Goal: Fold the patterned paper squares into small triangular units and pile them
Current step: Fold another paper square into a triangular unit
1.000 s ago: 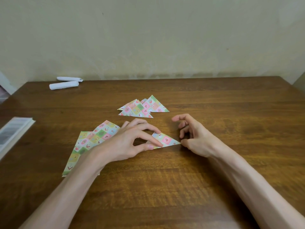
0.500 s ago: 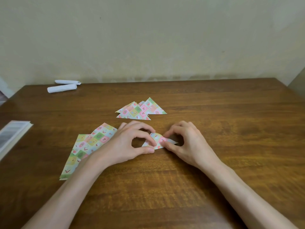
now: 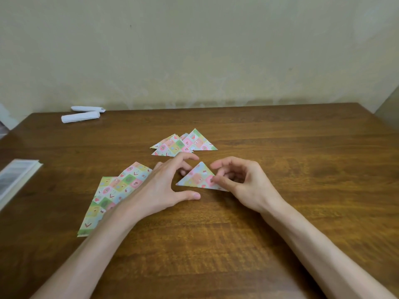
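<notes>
A small folded patterned triangle [image 3: 198,176] lies flat on the wooden table [image 3: 280,212] between my hands. My right hand [image 3: 239,184] touches its right corner with the thumb tip, the fingers loosely curled above it. My left hand [image 3: 164,186] arches beside the triangle's left side, thumb and fingers spread and holding nothing. Beyond the hands sits a pile of folded triangles [image 3: 184,144]. A stack of unfolded patterned squares [image 3: 112,195] lies to the left, partly under my left wrist.
Two white paper rolls [image 3: 83,115] lie at the table's back left corner. A book or booklet [image 3: 15,180] sits at the left edge. The wall rises just behind the table.
The paper has gone from a half-folded, curled piece pinched by both hands to a flat triangle. My left hand has let go and opened.
</notes>
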Tool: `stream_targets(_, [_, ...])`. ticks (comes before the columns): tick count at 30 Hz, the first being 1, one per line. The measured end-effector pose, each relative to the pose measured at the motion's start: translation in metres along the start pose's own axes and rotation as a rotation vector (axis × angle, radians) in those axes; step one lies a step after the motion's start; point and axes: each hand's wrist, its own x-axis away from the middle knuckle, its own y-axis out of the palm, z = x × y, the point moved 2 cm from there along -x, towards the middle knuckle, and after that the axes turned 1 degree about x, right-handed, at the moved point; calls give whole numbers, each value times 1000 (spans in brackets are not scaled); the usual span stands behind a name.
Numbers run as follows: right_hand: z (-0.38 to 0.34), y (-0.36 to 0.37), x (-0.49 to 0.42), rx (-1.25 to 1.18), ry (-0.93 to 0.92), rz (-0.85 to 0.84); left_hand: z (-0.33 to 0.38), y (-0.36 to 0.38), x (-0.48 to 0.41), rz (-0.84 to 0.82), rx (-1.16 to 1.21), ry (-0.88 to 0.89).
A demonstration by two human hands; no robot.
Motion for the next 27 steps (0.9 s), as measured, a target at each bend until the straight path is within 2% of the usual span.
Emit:
stream_targets(4, [-3,0,1,-71,-46,4,3,-4,-2,92,140,-15])
stream_targets(10, [-8,3,2,-102,-38,17,1,-10,0,121,328,-5])
stream_targets(13, [-7,5,3,47,-46,7,4,-10,2,114,406,-1])
stream_targets(15, [-6,6,5,151,-35,-16,6,-9,1,93,406,6])
stream_targets(21, [-5,5,7,224,-28,-44,11,-7,3,24,379,-1])
stream_targets(27, [-5,4,5,181,3,-9,7,-13,3,122,374,19])
